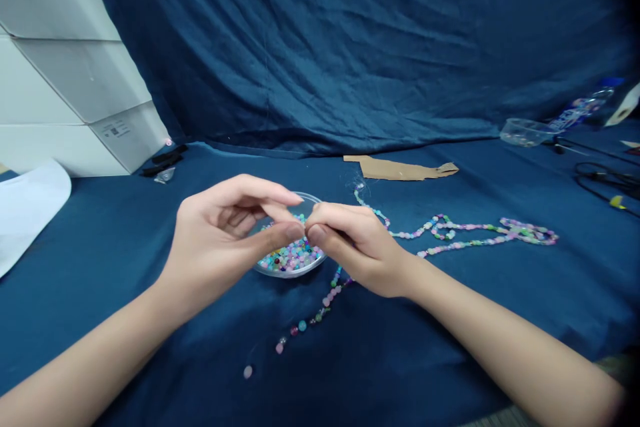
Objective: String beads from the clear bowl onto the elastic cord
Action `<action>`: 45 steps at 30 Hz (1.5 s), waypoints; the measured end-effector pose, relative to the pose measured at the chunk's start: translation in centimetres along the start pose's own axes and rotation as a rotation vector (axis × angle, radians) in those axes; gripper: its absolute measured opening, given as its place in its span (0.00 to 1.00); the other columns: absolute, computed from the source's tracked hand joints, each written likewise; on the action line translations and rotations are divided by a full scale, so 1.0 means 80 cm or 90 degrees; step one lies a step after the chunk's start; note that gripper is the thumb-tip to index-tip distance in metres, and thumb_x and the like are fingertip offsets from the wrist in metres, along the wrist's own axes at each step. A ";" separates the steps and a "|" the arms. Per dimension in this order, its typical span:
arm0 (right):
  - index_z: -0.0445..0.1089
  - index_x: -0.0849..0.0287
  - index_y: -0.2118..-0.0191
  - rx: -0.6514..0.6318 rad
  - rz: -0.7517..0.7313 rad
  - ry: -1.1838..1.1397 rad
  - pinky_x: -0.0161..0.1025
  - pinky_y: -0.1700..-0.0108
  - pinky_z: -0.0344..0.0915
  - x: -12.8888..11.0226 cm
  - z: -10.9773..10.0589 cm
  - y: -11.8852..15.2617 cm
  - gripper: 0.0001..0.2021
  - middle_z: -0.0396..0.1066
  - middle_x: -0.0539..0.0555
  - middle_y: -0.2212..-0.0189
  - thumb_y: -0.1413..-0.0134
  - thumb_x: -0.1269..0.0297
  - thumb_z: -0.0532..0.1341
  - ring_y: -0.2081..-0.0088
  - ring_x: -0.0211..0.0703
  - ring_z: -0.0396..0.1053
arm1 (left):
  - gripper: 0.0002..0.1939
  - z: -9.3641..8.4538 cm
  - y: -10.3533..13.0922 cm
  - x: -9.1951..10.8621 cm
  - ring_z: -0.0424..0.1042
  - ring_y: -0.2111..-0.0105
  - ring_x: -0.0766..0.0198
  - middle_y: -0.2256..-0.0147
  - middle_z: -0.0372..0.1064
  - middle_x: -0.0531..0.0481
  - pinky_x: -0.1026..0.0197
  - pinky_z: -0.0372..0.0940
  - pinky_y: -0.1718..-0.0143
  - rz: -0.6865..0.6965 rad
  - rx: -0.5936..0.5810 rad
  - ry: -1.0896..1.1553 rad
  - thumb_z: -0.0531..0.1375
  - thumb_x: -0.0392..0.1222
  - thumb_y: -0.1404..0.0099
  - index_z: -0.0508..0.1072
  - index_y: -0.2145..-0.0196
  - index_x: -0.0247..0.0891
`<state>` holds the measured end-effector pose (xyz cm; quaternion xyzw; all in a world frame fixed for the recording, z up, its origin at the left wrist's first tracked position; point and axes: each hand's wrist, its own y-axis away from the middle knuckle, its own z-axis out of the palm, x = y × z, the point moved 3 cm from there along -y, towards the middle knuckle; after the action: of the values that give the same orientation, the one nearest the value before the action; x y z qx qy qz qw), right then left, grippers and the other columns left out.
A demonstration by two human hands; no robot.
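Note:
My left hand (230,230) and my right hand (357,243) meet fingertip to fingertip above a clear round bowl (287,273) of small coloured beads (293,257). On the left, thumb and fingertips are pinched together; whatever lies between them is too small to see. The fingers of my right hand are curled, its thumb pressed on the index finger, hiding anything inside. A long bead string (460,245) spreads over the cloth at the right. More beads (320,313) trail in a line from below my right hand toward the front, ending at a pale pink bead (247,371).
Behind the bowl lies a torn cardboard strip (400,169). A clear tub (525,132), a bottle (585,107) and black cables (607,180) are at the right. White boxes (60,80) stand at the left, near a white sheet (33,213) and small black items (163,161).

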<state>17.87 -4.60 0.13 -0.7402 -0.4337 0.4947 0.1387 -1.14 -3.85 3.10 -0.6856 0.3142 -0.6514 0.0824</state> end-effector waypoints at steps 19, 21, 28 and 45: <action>0.64 0.58 0.70 0.245 0.180 -0.084 0.36 0.68 0.57 0.018 -0.023 -0.010 0.16 0.58 0.48 0.75 0.27 0.59 0.56 0.71 0.36 0.57 | 0.03 0.030 -0.051 -0.069 0.77 0.63 0.60 0.65 0.81 0.50 0.61 0.64 0.60 -0.097 -0.429 -0.586 0.69 0.39 0.35 0.83 0.68 0.40; 0.65 0.58 0.70 0.196 0.181 -0.045 0.36 0.67 0.57 0.018 -0.021 -0.010 0.16 0.60 0.48 0.73 0.27 0.61 0.55 0.70 0.36 0.58 | 0.05 0.023 -0.048 -0.060 0.76 0.65 0.62 0.66 0.80 0.52 0.62 0.63 0.62 -0.078 -0.388 -0.543 0.67 0.41 0.33 0.82 0.67 0.41; 0.65 0.58 0.69 0.136 0.191 -0.027 0.36 0.66 0.56 0.022 -0.012 -0.007 0.16 0.61 0.48 0.73 0.27 0.60 0.55 0.70 0.36 0.58 | 0.05 0.019 -0.039 -0.056 0.77 0.62 0.59 0.63 0.81 0.49 0.61 0.62 0.60 -0.076 -0.431 -0.575 0.66 0.40 0.32 0.83 0.63 0.40; 0.67 0.59 0.69 0.105 0.195 -0.082 0.37 0.63 0.60 0.027 -0.010 -0.008 0.15 0.67 0.49 0.72 0.27 0.62 0.55 0.68 0.38 0.65 | 0.05 0.042 -0.052 -0.065 0.78 0.61 0.54 0.61 0.81 0.46 0.59 0.61 0.65 0.006 -0.507 -0.651 0.66 0.38 0.33 0.79 0.59 0.37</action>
<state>18.53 -2.38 -0.44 -0.7506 -0.2815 0.5904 0.0940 3.65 1.23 0.44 -0.8859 0.4563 -0.0759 -0.0361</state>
